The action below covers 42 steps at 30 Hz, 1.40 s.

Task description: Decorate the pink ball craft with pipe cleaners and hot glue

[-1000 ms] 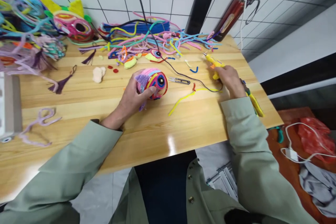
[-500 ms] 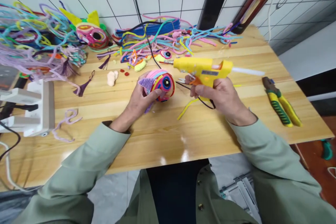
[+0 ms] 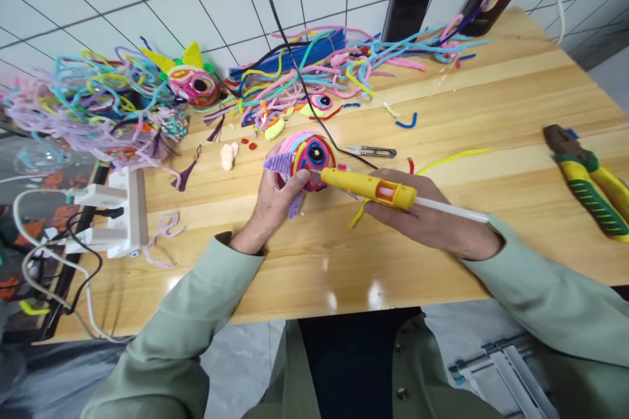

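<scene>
My left hand [image 3: 275, 203] is closed around a round pipe-cleaner animal head [image 3: 315, 154] with one large dark eye, bright rings of colour and a purple pointed ear, its thumb pressing the front. In my right hand [image 3: 427, 232] is a yellow hot glue gun [image 3: 366, 185], turned so its top faces me; a white glue stick [image 3: 457, 211] sticks out of its back. The gun's nozzle end is against or very close to the head's front, near my left thumb. Thread snips [image 3: 378, 152] lie just beyond the gun, and a yellow pipe cleaner [image 3: 457, 157] runs past them.
A similar pipe-cleaner head [image 3: 199, 86] with yellow ears stands at the back, beside heaps of loose pipe cleaners [image 3: 88, 111]. Yellow-green pliers [image 3: 584, 183] lie at right. A power strip [image 3: 128, 209] with plugs sits at left. A black cord [image 3: 295, 65] hangs across the middle.
The glue gun has come down from above the table to the animal head and tilted over, uncovering the snips. My left hand still grips the head. The view has shifted.
</scene>
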Available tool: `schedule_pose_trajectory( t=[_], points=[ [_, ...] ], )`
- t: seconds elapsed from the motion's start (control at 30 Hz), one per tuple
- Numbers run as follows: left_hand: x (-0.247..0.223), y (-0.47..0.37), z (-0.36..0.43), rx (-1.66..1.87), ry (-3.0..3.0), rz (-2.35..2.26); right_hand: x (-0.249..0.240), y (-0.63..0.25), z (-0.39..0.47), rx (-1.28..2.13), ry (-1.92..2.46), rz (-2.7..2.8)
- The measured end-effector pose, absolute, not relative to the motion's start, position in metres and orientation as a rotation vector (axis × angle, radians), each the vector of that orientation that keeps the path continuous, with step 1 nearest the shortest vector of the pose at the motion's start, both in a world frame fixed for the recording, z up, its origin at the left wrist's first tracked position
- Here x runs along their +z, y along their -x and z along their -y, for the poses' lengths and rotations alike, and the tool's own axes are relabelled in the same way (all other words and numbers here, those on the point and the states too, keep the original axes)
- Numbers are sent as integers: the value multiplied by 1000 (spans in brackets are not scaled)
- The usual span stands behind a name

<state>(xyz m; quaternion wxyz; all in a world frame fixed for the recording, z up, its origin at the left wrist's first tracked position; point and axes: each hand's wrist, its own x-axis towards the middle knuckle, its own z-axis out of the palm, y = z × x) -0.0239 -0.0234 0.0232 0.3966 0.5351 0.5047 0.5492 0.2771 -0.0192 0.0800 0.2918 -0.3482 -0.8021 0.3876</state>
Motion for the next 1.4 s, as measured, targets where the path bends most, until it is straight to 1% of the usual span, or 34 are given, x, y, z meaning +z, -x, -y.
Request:
schedule_pose_trajectory(
  t=[0.3,0.63,1.1,1.4],
  points=[
    [22,24,27,1376,-1331,-1291,70,-273,15,943,909,2143],
    [19,28,23,1347,-1379,-1288,64,-274,13,919,911,2135],
    [29,22,23,1338,-1419,-1368,64,-272,11,995,887,2146],
    [21,28,24,1335,-1430,-1353,65,-274,12,980,878,2147]
  ],
)
